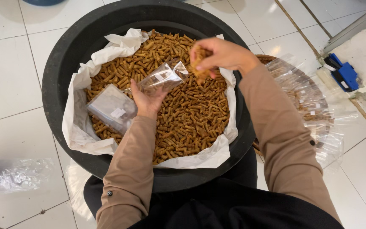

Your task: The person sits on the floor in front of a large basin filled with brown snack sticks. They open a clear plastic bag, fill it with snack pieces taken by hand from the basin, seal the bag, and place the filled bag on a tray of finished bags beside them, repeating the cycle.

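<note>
- One large black tub [64, 72], lined with white paper [79, 127], is seen nearly full of brown snack sticks [187, 114]; most appear yet to be bagged.
- A heap of filled clear packets [314, 106] is stacked at the right, partly cut off by glare.
- A small clear bag [164, 78], apparently empty, is gripped by the left hand [147, 101] over the tub.
- A pinch of sticks is held in the closed fingers of the right hand [217, 53].
- A second packet [111, 108] is left lying on the sticks; its contents cannot be made out.

We get 1 head view: looks steeply down, close over black tub [60, 80] on white tile floor [5, 85].
</note>
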`<state>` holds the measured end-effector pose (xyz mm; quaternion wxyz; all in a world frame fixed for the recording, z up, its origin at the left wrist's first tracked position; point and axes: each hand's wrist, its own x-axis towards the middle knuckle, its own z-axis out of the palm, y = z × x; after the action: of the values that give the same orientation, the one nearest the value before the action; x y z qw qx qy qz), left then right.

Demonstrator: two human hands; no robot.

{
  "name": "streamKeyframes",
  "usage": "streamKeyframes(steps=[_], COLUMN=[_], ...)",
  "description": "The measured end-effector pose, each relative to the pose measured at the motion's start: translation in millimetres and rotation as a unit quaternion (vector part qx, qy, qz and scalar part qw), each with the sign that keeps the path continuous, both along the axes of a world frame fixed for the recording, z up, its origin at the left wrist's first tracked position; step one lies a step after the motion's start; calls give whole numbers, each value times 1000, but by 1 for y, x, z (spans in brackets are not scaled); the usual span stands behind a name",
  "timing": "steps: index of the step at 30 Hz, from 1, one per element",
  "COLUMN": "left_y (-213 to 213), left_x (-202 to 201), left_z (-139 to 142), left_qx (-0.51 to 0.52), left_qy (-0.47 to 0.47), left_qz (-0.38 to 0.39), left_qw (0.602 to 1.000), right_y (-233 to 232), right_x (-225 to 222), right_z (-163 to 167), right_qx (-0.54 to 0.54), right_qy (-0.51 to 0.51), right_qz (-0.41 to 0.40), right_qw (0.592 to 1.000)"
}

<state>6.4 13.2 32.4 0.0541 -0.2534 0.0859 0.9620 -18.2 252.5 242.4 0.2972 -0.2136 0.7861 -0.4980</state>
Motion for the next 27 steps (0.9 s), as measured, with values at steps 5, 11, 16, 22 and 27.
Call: streamKeyframes(steps=[5, 11, 16, 22, 27], left_y=[2, 0, -2, -10, -9], left_x=[3, -2, -5, -7, -9], left_z=[3, 0, -1, -5, -7], left_qx=[32, 38, 38, 90, 84], left_qy=[52, 52, 53, 80, 93], left_qz=[-15, 22, 30, 65, 57], left_qw=[998, 998, 997, 991, 991], right_y=[-50, -76, -54, -36, -40], right_x=[-9, -10, -20, -5, 68], right_z=[-6, -14, -17, -95, -191], right_qx=[61, 117, 29, 20, 448], right_qy=[115, 226, 214, 142, 12], right_qz=[48, 96, 53, -167, 117], right_qw=[990, 962, 975, 975, 886])
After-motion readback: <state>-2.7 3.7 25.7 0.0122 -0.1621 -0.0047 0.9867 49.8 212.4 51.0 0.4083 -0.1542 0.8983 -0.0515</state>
